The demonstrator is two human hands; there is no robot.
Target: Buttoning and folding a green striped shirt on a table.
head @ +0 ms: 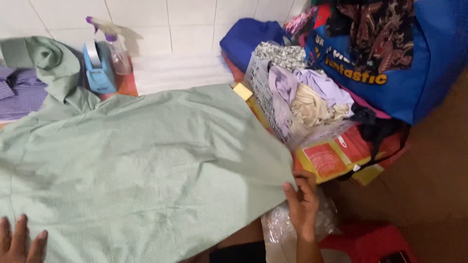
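Where spread flat across the middle of the view: pale green garment (141, 165), the landmark for all entries below; surface lightly creased, lower edge running off the bottom of the view.

Right hand (303, 204): at the garment's lower right corner, fingers curled over that edge and pinching the cloth, thumb alongside.

Left hand (18, 243): at the garment's lower left edge, only fingertips in view, fingers loosely spread and resting flat on the cloth; not gripping.

Upper left of the garment: its collar or sleeve bunched into a fold, lying against purple checked cloth (19, 92).

Just beyond the garment's top edge: light blue iron (99, 68) standing upright, clear spray bottle (114, 48) with purple nozzle just beside it, both against white tiled wall (170, 24).

Between iron and right-hand clutter, along the top edge: bare strip of pale surface, the only open room on that side.

Right of the garment, touching or nearly touching its right edge: white mesh basket (265, 92) heaped with lilac and cream clothes, resting on red and yellow flat cartons (336, 156).

Further right: large blue bag (419, 68) stuffed with dark patterned fabric.

Below the right corner: crumpled clear plastic (280, 226), red stool (370, 243), brown floor (434, 185) open beyond.
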